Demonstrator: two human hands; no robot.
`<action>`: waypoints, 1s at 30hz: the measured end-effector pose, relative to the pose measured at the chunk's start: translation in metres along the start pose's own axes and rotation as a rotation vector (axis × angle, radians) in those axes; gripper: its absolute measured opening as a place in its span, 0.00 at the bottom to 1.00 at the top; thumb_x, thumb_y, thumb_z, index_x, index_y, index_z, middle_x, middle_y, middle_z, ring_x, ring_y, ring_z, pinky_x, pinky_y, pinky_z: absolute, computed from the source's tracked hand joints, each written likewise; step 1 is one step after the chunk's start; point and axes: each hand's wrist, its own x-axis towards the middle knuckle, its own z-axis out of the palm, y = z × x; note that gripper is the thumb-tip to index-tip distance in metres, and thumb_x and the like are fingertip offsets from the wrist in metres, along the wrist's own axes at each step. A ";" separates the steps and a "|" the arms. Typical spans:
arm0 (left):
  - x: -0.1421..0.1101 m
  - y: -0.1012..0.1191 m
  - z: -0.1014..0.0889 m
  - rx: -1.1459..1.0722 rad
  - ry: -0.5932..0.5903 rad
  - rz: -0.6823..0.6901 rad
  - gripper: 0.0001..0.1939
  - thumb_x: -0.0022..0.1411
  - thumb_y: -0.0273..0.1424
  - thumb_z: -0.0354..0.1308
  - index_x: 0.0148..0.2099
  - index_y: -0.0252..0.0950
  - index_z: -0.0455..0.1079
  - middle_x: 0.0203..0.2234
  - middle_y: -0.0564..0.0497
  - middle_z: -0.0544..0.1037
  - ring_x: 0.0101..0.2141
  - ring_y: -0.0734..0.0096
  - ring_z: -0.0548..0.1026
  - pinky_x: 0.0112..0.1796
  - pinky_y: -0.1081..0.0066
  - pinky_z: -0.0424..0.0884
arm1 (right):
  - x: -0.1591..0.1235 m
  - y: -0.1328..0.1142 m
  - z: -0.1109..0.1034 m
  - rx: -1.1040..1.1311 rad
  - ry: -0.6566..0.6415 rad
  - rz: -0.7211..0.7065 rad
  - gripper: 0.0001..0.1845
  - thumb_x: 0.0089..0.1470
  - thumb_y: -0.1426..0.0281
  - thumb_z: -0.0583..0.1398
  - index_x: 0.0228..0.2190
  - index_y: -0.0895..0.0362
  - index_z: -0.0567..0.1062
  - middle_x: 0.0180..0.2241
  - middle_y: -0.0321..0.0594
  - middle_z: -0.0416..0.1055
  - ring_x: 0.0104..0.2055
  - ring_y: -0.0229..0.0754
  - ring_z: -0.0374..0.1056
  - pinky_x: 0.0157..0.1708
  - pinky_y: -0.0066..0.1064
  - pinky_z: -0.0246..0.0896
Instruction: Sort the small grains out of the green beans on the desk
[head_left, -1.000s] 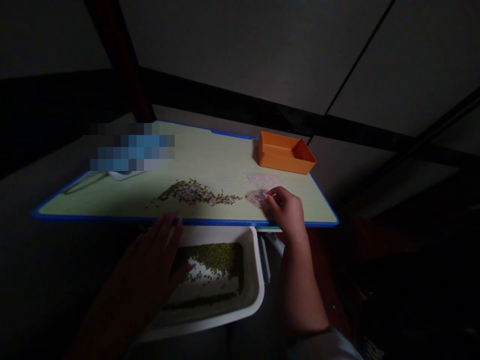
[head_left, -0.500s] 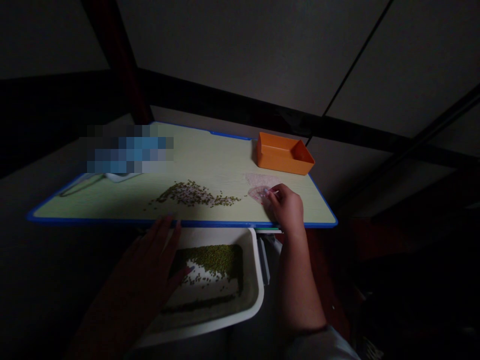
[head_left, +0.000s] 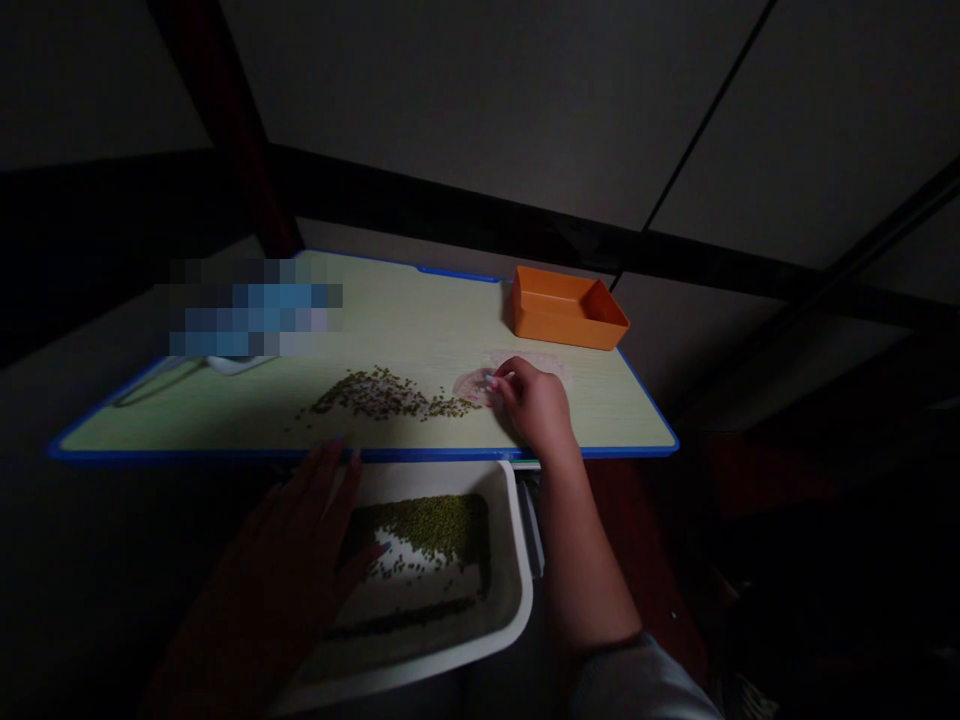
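Observation:
My right hand (head_left: 534,405) is pinched on a thin, pale pink, see-through fan-shaped piece (head_left: 471,384), held low at the tabletop. Its front edge meets the right end of a loose pile of green beans mixed with pale grains (head_left: 375,392). Behind my knuckles a faint pinkish patch (head_left: 551,362) shows on the table. My left hand (head_left: 289,540), dark in shadow, has its fingers spread over the left side of a white basin (head_left: 517,590). Its fingertips lie near the table's front edge. Green beans (head_left: 439,522) cover part of the basin's floor.
The pale folding table (head_left: 405,315) has a blue rim. An orange open box (head_left: 566,325) stands at its back right corner. A blurred-out blue object (head_left: 262,310) sits at the left, with a cord (head_left: 154,385) beside it. The basin is directly below the front edge.
My right hand has moved left with the fan-shaped piece, from beside the pinkish patch to the pile's right end. My left hand has stayed about where it was.

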 end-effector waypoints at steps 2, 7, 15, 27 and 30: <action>-0.001 0.000 0.001 -0.024 -0.010 -0.013 0.42 0.69 0.50 0.36 0.74 0.29 0.36 0.68 0.26 0.62 0.65 0.39 0.66 0.55 0.46 0.71 | 0.000 -0.001 0.001 0.050 -0.014 -0.034 0.05 0.63 0.69 0.60 0.38 0.53 0.77 0.31 0.39 0.81 0.31 0.43 0.72 0.34 0.30 0.54; -0.004 0.001 0.004 -0.054 -0.045 -0.045 0.42 0.69 0.52 0.34 0.75 0.32 0.35 0.70 0.29 0.59 0.67 0.40 0.63 0.57 0.44 0.69 | -0.001 0.002 0.003 0.193 -0.047 -0.105 0.03 0.62 0.70 0.61 0.36 0.54 0.77 0.31 0.39 0.81 0.32 0.42 0.73 0.35 0.30 0.57; -0.008 0.000 0.007 -0.091 -0.099 -0.086 0.42 0.68 0.53 0.34 0.75 0.35 0.32 0.72 0.33 0.55 0.70 0.43 0.58 0.60 0.45 0.65 | -0.008 0.015 -0.002 0.383 0.021 -0.117 0.03 0.60 0.68 0.62 0.34 0.54 0.77 0.27 0.36 0.77 0.29 0.41 0.69 0.33 0.29 0.58; -0.009 0.000 0.011 -0.100 -0.114 -0.095 0.43 0.68 0.54 0.35 0.75 0.36 0.32 0.73 0.33 0.51 0.71 0.42 0.56 0.61 0.43 0.65 | -0.041 0.019 -0.021 0.404 -0.034 -0.024 0.06 0.57 0.65 0.63 0.32 0.54 0.75 0.26 0.36 0.76 0.28 0.40 0.68 0.29 0.29 0.56; -0.008 0.000 0.010 -0.084 -0.109 -0.085 0.44 0.67 0.55 0.34 0.75 0.35 0.31 0.73 0.32 0.53 0.71 0.42 0.56 0.60 0.44 0.66 | -0.039 0.015 -0.018 0.346 -0.050 -0.029 0.04 0.57 0.67 0.63 0.31 0.54 0.75 0.26 0.37 0.76 0.27 0.40 0.68 0.29 0.29 0.55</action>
